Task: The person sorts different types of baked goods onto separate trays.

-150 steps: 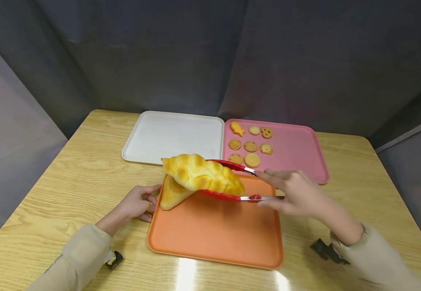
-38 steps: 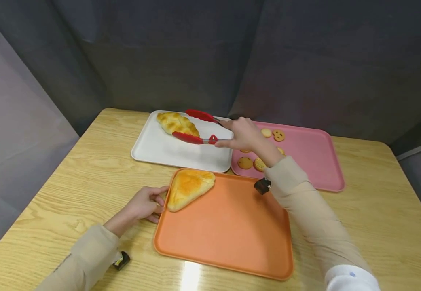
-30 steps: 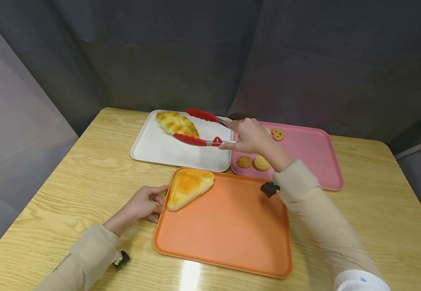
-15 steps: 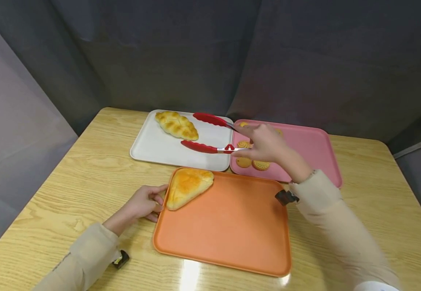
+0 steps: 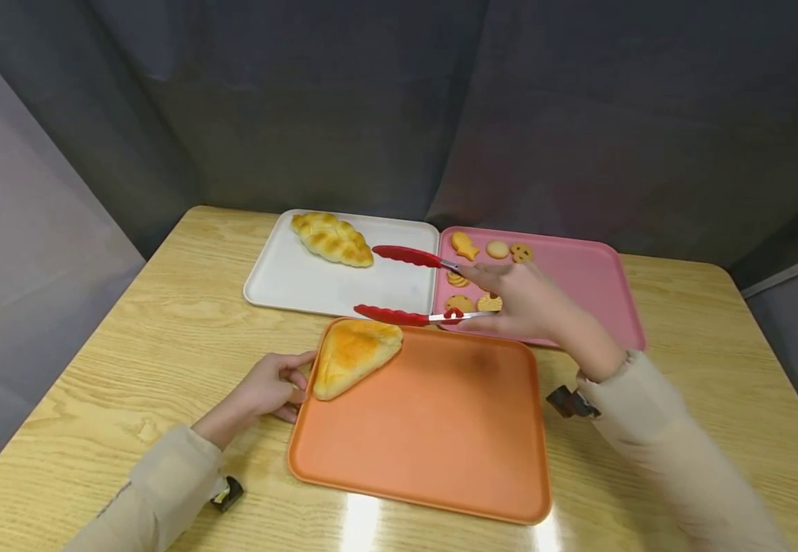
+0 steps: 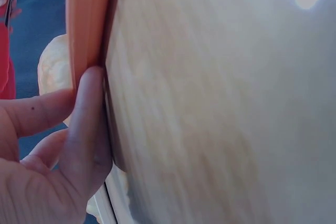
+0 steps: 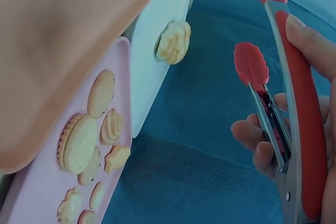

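My right hand (image 5: 533, 303) holds red-tipped metal tongs (image 5: 408, 317), their two arms spread with nothing between them. They hang over the near right part of the white tray (image 5: 267, 287) and the far edge of the orange tray (image 5: 419, 491). In the right wrist view, thumb and fingers lie on either side of the tongs' red-covered handles (image 7: 307, 129). A braided bread (image 5: 333, 239) lies at the white tray's far left. On the orange tray, a triangular bread (image 5: 357, 354) sits in the far left corner. My left hand (image 5: 270, 387) pinches that tray's left rim (image 6: 86, 30).
A pink tray (image 5: 578, 284) stands at the back right, touching the white one. On its left part lie several cookies, among them a fish-shaped one (image 5: 464, 245); my right hand hides some. Behind the wooden table (image 5: 164, 322) hangs a dark curtain (image 5: 316, 115).
The tongs carried the braided bread from over the orange tray to the white tray and let it go. Since then, my right hand has drawn them back, nearer and rightward. The left hand stayed.
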### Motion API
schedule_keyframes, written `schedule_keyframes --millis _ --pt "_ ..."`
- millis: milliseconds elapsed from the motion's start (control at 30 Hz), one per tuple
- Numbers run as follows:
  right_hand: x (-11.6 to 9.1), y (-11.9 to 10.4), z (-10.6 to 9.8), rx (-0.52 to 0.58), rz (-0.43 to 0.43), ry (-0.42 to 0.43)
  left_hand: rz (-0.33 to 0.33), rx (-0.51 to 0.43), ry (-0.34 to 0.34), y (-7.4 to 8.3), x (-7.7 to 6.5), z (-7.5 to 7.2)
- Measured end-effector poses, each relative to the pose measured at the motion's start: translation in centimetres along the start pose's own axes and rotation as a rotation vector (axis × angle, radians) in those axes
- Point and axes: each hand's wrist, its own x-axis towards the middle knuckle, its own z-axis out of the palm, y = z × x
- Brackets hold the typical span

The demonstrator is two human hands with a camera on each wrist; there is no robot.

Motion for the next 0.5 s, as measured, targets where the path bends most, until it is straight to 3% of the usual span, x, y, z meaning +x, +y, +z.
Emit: schedule_keyframes --millis 267,500 --pt "-1.4 0.1 0.8 0.011 -0.104 0.015 -0.008 0.009 0.005 0.0 0.0 0.0" --pt "-2.2 0.0 1.9 0.05 -0.101 -0.055 -0.008 0.009 0.002 0.0 0.1 0.0"
